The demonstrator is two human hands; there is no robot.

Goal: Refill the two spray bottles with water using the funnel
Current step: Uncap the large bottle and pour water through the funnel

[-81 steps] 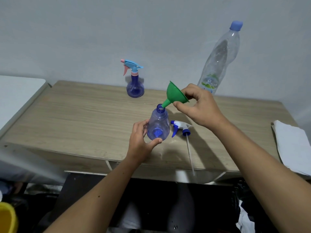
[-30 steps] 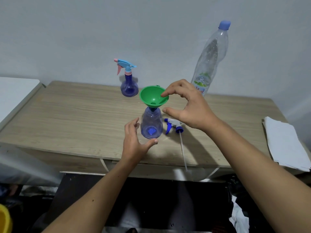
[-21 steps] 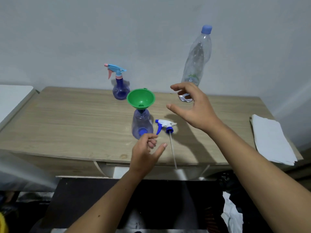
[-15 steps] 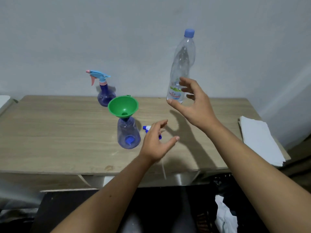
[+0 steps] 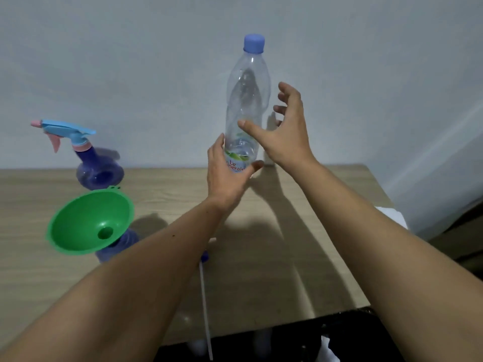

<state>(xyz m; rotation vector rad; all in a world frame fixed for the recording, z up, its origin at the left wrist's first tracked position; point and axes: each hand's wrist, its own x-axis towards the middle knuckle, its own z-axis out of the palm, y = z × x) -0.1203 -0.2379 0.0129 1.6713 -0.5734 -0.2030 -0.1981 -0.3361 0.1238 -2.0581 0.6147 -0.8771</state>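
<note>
A tall clear water bottle (image 5: 247, 95) with a blue cap stands at the back of the wooden table (image 5: 287, 244). My left hand (image 5: 226, 176) wraps its fingers and thumb round the bottle's labelled lower part. My right hand (image 5: 287, 131) hovers spread beside the bottle's middle, thumb in front, holding nothing. A green funnel (image 5: 86, 226) sits in the neck of the open blue spray bottle (image 5: 122, 244) at the left. The second spray bottle (image 5: 96, 173), with a light-blue and pink trigger head, stands behind it.
The removed spray head is mostly hidden under my left forearm; its thin white tube (image 5: 205, 296) runs toward the table's front edge. White paper (image 5: 392, 215) lies at the right edge. A wall stands close behind the table.
My right hand let go of the funnel, which now sits in the open bottle. Both hands moved right to the water bottle, and my left hand took hold of its lower part.
</note>
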